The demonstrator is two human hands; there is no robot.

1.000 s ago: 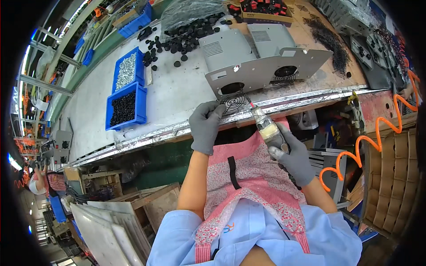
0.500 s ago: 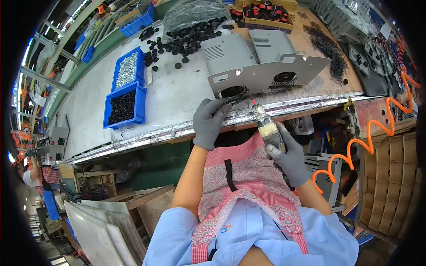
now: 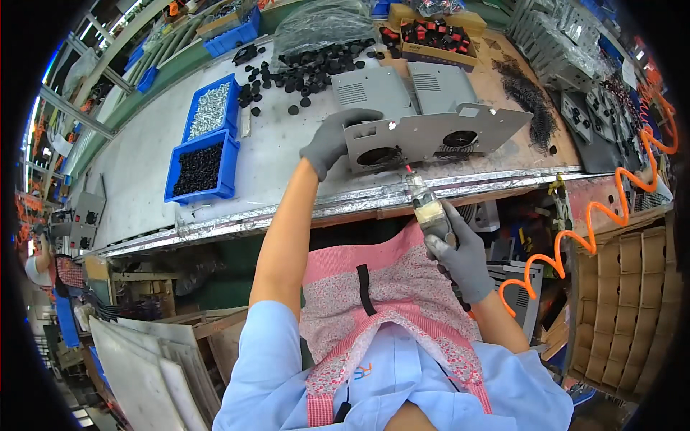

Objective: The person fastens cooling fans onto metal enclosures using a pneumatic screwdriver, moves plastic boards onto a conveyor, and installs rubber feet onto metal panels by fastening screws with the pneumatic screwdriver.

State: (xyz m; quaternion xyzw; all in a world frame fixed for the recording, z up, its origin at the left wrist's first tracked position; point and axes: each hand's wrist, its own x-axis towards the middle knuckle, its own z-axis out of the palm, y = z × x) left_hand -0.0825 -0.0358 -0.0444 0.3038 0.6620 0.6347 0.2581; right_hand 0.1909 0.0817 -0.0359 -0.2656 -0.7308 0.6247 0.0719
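In my right hand [image 3: 467, 262] is an air screwdriver [image 3: 430, 210], my gloved fingers wrapped round its body. Its red-tipped bit points up at the lower edge of a grey sheet-metal panel [image 3: 424, 136], just in front of it. My left hand [image 3: 332, 142], also in a grey glove, grips the panel's left end, with the fingers over its upper corner; the thumb is hidden. Two round fan openings show in the panel, a black wire guard [image 3: 460, 149] by the right one. Behind the panel stand two vented grey housings [image 3: 370, 93].
Blue bins hold black screws [image 3: 198, 171] and silver fasteners [image 3: 208, 111]. Black caps [image 3: 316, 68] lie scattered beyond, near a box of red and black switches [image 3: 437, 37]. More wire guards [image 3: 528, 97] lie at right. An orange coiled hose [image 3: 593, 219] hangs on the right.
My left hand has left the black wire guard near the left opening and moved up to the panel's left end. My right hand still holds the screwdriver close to the panel's lower edge.
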